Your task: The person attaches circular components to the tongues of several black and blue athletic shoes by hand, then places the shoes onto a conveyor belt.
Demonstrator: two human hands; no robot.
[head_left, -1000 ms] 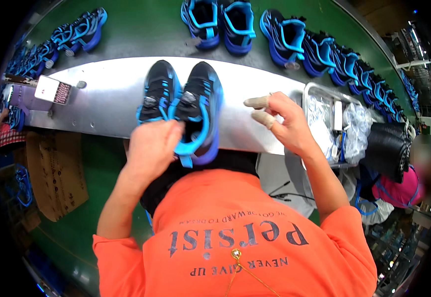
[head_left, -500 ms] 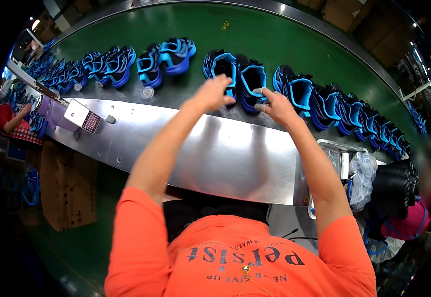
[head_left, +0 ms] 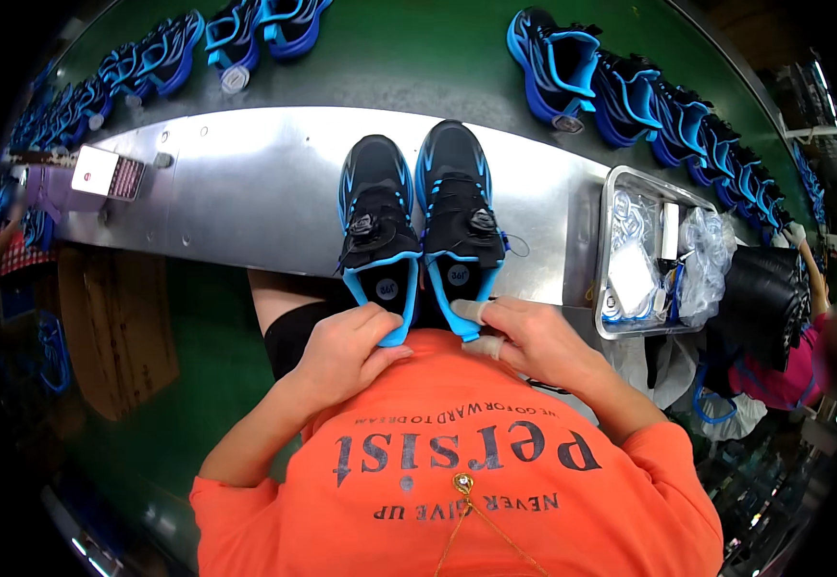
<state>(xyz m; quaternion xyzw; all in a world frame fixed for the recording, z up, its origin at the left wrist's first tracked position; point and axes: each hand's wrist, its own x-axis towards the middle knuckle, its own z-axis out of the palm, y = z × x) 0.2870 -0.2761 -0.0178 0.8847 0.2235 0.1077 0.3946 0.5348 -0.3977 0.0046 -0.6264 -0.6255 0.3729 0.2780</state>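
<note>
Two black and blue sneakers lie side by side on the near edge of the metal ledge, toes pointing away from me and heels over my lap. My left hand (head_left: pixel 353 348) pinches the heel collar of the left sneaker (head_left: pixel 377 207) between thumb and fingers. The heel of the right sneaker (head_left: pixel 455 192) is gripped the same way by my right hand (head_left: pixel 524 337), which has pale wraps on some fingers. Each shoe has a round dial on its tongue and a round pale label on its insole. Thin cord loops out beside the right shoe.
The metal ledge (head_left: pixel 274 192) runs along a green conveyor belt (head_left: pixel 418 67). Rows of similar sneakers (head_left: pixel 553 67) stand on the belt at both sides. A metal tray (head_left: pixel 607 250) with plastic bags sits right; a small box (head_left: pixel 109 174) left. Another person (head_left: pixel 793 356) works at far right.
The two sneakers came off the belt toward me onto the ledge's near edge, now turned toes away. Both hands drew back with them and hold their heels.
</note>
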